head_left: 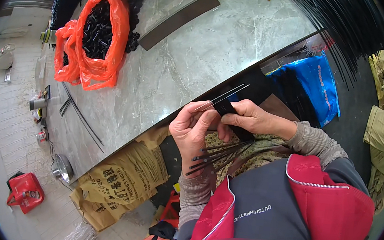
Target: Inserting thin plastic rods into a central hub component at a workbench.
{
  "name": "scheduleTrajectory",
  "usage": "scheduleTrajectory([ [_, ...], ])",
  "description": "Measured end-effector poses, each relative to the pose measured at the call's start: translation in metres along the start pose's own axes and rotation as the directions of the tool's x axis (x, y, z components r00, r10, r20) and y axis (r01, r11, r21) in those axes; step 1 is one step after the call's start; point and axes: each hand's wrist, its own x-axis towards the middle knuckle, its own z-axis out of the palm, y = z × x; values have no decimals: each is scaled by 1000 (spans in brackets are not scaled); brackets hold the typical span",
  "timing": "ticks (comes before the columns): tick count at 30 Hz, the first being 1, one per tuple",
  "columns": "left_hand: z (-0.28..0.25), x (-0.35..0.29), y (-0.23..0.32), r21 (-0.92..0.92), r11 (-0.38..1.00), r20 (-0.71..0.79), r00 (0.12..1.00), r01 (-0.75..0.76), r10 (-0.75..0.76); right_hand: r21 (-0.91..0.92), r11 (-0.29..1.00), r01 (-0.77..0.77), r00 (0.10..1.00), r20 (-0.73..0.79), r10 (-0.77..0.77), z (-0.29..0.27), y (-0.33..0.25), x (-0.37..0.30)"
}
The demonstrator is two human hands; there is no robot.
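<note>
Close to the table's near edge, my two hands meet around a flat black strip (224, 106) with a row of small pale marks along its upper edge. My right hand (257, 119) grips it, thumb laid along its face. My left hand (194, 126) pinches at the strip's left end, where two or so thin pale wires (233, 91) stick out past the fingertips. Several thin black rods (219, 154) fan out below the hands toward my left wrist; how they join the strip is hidden. Patterned cloth lies under them on my lap.
On the grey marbled table (183, 72) are a red plastic bag (122, 26) of small black tubes, a curved brown strip (180, 21) and loose black rods (82, 117). Long black rods (347, 24) overhang the far right corner. Below are a blue bag (331, 90) and brown paper sacks (120, 178).
</note>
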Motion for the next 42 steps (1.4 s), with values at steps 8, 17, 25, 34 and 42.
scheduleTrajectory([
  [8, 4, 0, 1, 41, 999, -4, 1000, 26, -26, 23, 999, 38, 996, 76, -40, -4, -2, 1],
  [17, 12, 3, 6, 9, 997, 18, 997, 81, -81, 7, 998, 68, 997, 36, -68, -7, 0, 2],
  [25, 26, 1, 7, -100, 985, -60, 987, 141, -148, -24, 996, 85, 996, 44, -84, -9, 4, 2],
  [34, 21, 7, -3, -17, 997, -7, 997, 74, -74, -43, 993, 108, 993, 46, -106, -13, 4, 5],
  [42, 15, 10, -3, -30, 994, -91, 990, 109, -111, 12, 1000, 10, 1000, -29, -10, -5, -4, 12],
])
